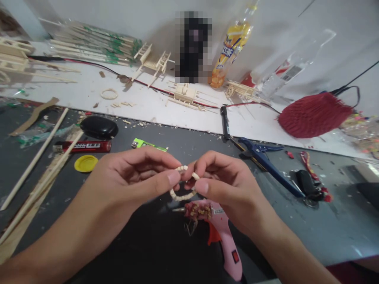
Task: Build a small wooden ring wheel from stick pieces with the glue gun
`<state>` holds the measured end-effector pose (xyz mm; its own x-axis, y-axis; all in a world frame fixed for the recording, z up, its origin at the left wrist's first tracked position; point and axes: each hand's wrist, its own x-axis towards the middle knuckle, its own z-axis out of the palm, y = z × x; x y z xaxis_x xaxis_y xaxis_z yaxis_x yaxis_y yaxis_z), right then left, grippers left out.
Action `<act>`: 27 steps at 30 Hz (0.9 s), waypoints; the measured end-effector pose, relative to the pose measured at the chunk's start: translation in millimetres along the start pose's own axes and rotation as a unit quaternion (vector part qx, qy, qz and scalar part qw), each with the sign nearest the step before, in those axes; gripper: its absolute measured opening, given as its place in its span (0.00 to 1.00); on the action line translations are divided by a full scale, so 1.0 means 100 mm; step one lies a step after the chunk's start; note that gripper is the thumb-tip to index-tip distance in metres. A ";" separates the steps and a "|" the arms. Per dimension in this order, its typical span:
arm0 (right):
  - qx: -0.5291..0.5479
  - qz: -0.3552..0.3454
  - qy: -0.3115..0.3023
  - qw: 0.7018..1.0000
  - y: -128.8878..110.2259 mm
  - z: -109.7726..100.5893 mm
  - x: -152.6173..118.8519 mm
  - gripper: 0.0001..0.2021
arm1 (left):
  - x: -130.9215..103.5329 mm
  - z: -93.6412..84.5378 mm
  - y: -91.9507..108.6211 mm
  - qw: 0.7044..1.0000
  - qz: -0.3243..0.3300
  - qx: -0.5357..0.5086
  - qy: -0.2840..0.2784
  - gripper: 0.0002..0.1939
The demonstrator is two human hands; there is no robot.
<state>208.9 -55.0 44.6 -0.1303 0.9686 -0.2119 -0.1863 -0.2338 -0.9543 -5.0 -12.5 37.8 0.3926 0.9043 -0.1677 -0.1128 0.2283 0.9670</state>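
Observation:
Between both hands is a small ring of pale wooden pieces (184,196), held above the dark table. My left hand (139,173) pinches its upper left side between thumb and fingers. On the upper right side, the thumb and forefinger of my right hand (227,181) close on the ring. A narrow gap shows at the top, between the two pinches. Just below the ring lies a pink hot glue gun (226,236) with a red trigger, its nozzle pointing left and its front crusted with residue. A green lighter (148,144) sits behind my left fingers.
Blue-handled pliers (266,165) and keys (308,185) lie at right. Wooden sticks (35,161), a black case (99,127), a red tube (89,146) and a yellow lid (85,163) are at left. Small wooden cart models (185,94), bottles (232,47) and a red pouch (314,114) line the back.

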 end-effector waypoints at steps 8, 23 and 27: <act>0.071 0.035 -0.015 0.997 -0.01 0.03 0.00 0.15 | 0.00 0.04 0.01 0.999 0.013 0.037 0.003 0.06; 0.128 0.086 -0.006 0.988 -0.03 0.05 0.01 0.14 | -0.02 0.06 0.04 0.995 -0.090 -0.050 -0.021 0.11; 0.137 0.093 -0.013 0.986 -0.02 0.04 0.00 0.14 | -0.03 0.05 0.04 0.995 -0.083 -0.046 -0.016 0.11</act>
<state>205.3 -55.2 47.4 -0.2107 0.9050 -0.3696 -0.4129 -0.4251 -0.8055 -1.7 -15.8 43.0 0.4422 0.8391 -0.3167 -0.1262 0.4078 0.9043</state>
